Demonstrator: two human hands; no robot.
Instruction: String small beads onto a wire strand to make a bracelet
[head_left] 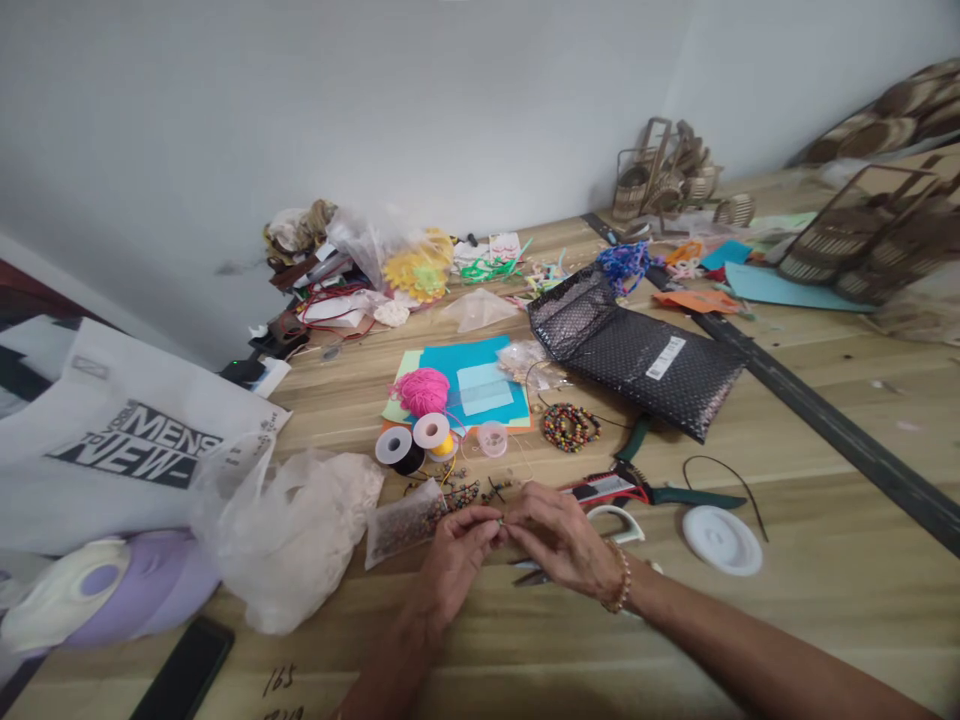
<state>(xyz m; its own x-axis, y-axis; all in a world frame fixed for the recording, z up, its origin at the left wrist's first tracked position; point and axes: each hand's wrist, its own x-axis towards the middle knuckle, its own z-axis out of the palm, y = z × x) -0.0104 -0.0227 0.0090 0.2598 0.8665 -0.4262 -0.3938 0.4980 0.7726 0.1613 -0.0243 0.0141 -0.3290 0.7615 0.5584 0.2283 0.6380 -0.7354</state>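
Observation:
My left hand (454, 565) and my right hand (559, 540) meet above the wooden table (825, 560), fingertips pinched together on a tiny bead or thread end too small to name. A beaded bracelet circles my right wrist. Just beyond my fingers lie scattered small beads (469, 492) and a clear bag of beads (401, 522). Thread spools (416, 440) and a coil of colourful bead strands (570, 427) lie farther back.
Pliers (675, 492), white-handled scissors (611, 520) and a white lid (721, 540) lie to the right. A pink yarn ball (422, 390) rests on blue paper (480, 385); a black mesh pouch (637, 350) sits behind. Plastic bags (285, 530) and a phone (184, 670) are on the left.

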